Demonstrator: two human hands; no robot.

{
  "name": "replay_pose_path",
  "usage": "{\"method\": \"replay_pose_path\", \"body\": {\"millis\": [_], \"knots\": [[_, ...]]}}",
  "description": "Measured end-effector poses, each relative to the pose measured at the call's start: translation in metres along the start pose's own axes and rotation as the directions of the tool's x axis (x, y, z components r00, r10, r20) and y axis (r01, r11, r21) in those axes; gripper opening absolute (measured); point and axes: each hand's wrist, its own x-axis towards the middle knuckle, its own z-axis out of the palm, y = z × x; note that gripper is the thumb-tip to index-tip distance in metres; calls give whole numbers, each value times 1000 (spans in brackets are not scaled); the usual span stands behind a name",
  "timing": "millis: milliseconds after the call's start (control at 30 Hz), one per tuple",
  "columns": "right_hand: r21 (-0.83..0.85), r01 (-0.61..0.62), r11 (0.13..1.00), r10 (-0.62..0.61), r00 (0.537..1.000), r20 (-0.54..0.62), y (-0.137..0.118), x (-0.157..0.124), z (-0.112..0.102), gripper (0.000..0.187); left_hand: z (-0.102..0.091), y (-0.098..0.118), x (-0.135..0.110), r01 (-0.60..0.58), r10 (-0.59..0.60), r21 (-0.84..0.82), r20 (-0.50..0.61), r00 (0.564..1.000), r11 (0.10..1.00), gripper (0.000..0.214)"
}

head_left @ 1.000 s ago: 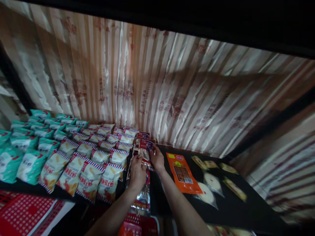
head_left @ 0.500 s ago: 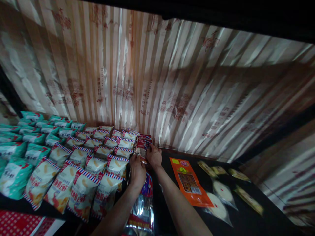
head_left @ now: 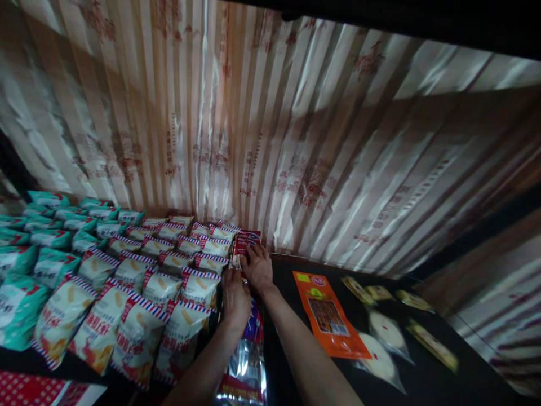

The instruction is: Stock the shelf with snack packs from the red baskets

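A dark red snack packet [head_left: 247, 239] lies at the back of the black shelf, beside rows of white snack bags. My right hand [head_left: 258, 269] rests on it with fingers spread, covering its right and lower part. My left hand [head_left: 236, 299] is just in front, its fingers stretched forward and touching the packet's near end. Below my wrists lie shiny packets, one with a blue and red top [head_left: 255, 322] and a silver one with a dark red lower band [head_left: 244, 369]; my left forearm partly hides them.
White bags with striped edges [head_left: 139, 335] and teal bags [head_left: 54, 265] fill the left side. To the right lie an orange packet [head_left: 327, 316], round white pieces in clear wrap [head_left: 376, 358] and several small yellowish packets [head_left: 433, 344]. A pleated, printed sheet [head_left: 270, 124] hangs behind.
My right hand has gone from gripping the red packet's side to lying spread over it. The red packets at the back now look flatter and more lined up. The view has shifted slightly.
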Motion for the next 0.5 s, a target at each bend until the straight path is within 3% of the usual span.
{"method": "replay_pose_path", "body": {"millis": [167,267,500], "knots": [[-21,-60,998,61,998,18,-7,-2,-5,41,-13,8,-5,-89,87,141,18,996,986,38],[-34,-88,996,89,996,25,-11,-3,-8,41,-14,10,-6,-78,74,157,29,997,985,38],[-13,-50,999,50,999,-5,-10,-4,-6,41,-16,10,-6,-101,93,195,50,994,976,39]]}}
